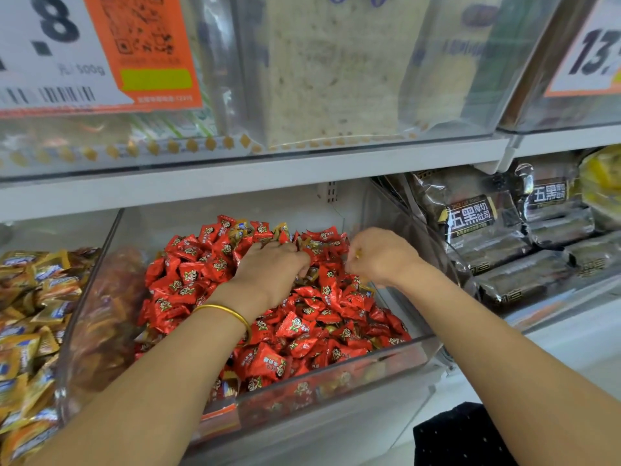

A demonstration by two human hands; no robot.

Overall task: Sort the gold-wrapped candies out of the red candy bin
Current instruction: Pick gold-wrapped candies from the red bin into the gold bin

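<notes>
The left forearm (141,381) and right forearm (504,338) are bare along all their visible length, as are the left hand (268,267) and right hand (379,257). A thin, smooth, shiny gold metal bangle (232,312) rings the left wrist. At the lower right shows a black fabric garment (460,435), speckled with tiny pale dots, its top edge rounded and uneven

A bin (339,369) stands in the middle of the lower shelf, with a heap of candies (302,326) in it. The left hand (268,269) and the right hand (381,257) lie side by side on the heap, toward the back. Left of the bin lies a second heap (35,317); right of it, bread packs (487,237). Above runs a shelf board (235,178).
</notes>
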